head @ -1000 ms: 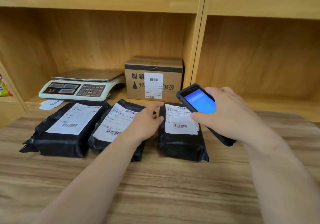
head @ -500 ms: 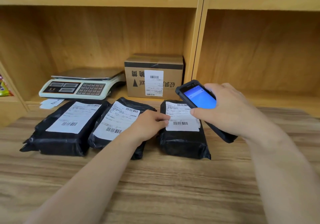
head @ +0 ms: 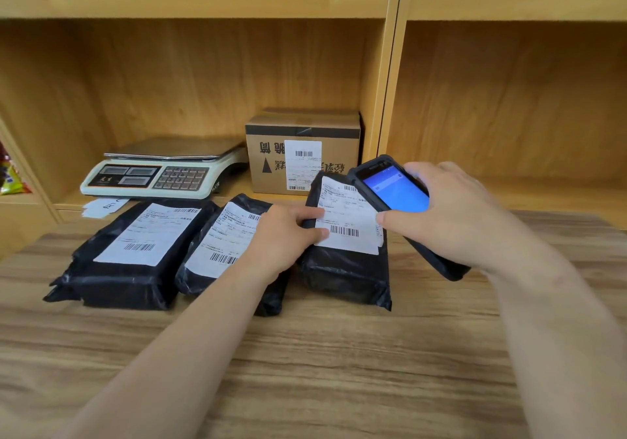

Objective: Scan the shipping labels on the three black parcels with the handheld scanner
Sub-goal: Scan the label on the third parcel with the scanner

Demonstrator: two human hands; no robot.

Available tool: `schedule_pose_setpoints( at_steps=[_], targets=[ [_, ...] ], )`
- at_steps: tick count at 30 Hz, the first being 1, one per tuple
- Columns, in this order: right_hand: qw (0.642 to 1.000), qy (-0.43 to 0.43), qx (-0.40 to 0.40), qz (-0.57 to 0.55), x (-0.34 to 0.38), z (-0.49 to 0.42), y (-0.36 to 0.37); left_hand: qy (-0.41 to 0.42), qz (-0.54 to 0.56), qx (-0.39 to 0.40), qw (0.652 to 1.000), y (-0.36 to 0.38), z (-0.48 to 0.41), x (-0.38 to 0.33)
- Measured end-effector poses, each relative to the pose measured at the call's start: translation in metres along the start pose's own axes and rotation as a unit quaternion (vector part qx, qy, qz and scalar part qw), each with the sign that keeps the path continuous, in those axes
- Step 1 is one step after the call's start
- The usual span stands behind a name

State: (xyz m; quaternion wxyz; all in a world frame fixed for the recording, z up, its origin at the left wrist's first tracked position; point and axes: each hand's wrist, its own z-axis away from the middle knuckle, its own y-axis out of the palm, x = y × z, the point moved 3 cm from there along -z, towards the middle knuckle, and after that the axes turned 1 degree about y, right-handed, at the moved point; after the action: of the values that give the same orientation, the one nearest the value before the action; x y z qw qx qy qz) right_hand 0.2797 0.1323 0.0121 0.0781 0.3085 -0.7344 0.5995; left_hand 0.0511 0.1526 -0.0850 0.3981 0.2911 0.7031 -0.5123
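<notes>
Three black plastic-wrapped parcels (head: 135,255) lie side by side on the wood-grain table (head: 339,370); behind them, in the shelf, a white weighing scale (head: 159,170) sits left of a brown cardboard box (head: 302,153).

I count three black plastic-wrapped parcels: left (head: 129,255), middle (head: 224,252), right (head: 346,269). Each carries one white shipping label, three in all: (head: 149,233), (head: 225,238), (head: 349,221). I count one black handheld scanner with a lit blue screen (head: 395,189), one brown cardboard box bearing one white label (head: 302,153), one white electronic weighing scale with a steel pan (head: 159,170), and one white paper slip (head: 103,207) beside it. Two hands are in view: left (head: 285,238), right (head: 451,211).
</notes>
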Motion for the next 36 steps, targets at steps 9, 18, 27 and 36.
schedule_pose_setpoints(
  at_steps=[9,18,27,36],
  targets=[
    [1.0,-0.006,0.008,-0.001,0.002,0.001,0.004,0.055,0.018,-0.069,0.996,-0.029,-0.004,-0.011],
    [1.0,-0.004,0.006,-0.01,0.005,0.002,0.004,0.117,0.051,-0.137,0.982,-0.055,-0.005,-0.017],
    [0.999,-0.019,0.024,0.015,0.014,0.006,0.012,0.193,-0.011,-0.241,0.951,-0.069,0.004,-0.026],
    [0.997,-0.024,0.058,0.034,0.021,0.013,0.02,0.246,-0.132,-0.297,0.913,-0.072,0.008,-0.026]
  ],
)
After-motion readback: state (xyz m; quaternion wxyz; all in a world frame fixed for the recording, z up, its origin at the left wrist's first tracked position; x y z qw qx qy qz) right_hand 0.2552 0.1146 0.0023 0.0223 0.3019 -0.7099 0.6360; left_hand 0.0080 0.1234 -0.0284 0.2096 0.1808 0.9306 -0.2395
